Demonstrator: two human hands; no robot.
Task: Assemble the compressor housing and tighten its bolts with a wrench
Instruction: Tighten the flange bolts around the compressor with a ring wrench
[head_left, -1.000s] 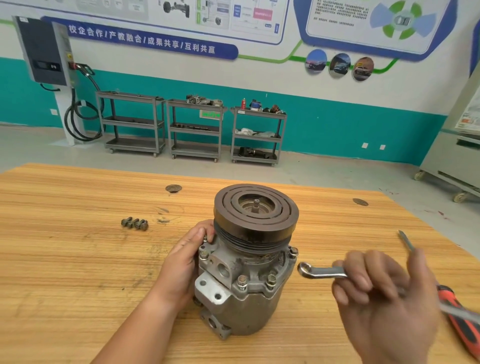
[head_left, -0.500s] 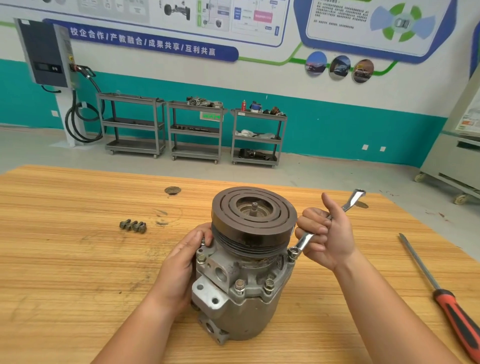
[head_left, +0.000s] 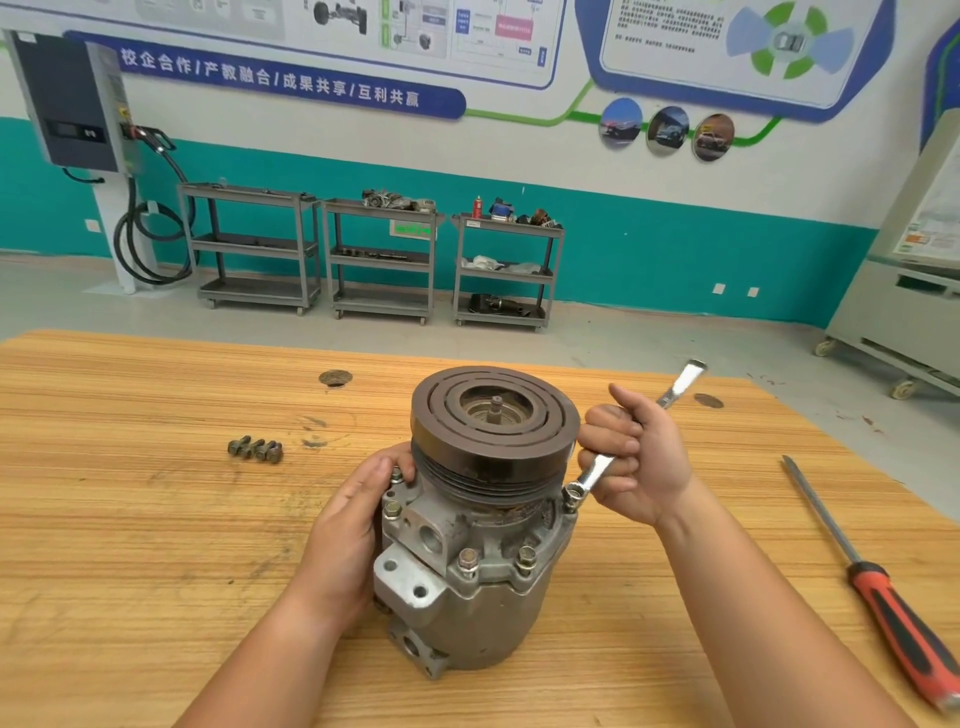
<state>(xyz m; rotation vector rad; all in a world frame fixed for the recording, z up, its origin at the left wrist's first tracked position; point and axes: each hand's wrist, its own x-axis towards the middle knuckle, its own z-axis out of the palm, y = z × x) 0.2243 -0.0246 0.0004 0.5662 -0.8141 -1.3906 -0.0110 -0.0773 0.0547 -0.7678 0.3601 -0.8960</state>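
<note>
While the compressor stood upright on the table with its pulley on top, the left hand gripped its left flank, fingers curled over the flange. The right hand was closed round the wrench, fingers wrapped on the mid-shaft and the thumb raised free.

The wrench's ring end sat on the bolt at the housing's right edge, down and to the left of the grip. Its long axis ran from that bolt up and away to the right, the far end poking out past the hand. The right hand was the nearer one to that bolt, the left being across the housing. Any turn would likely swing the handle about the bolt, and the pulley rim, just beside the knuckles, looked set to limit the arc.

A second earlier the wrench had hung roughly level in the air, off the housing, its ring end pointing at it. Half a second earlier it was already seated much as now. The left hand had kept its hold throughout.

Spare bolts lay well apart to the left — a screwdriver to the right.
</note>
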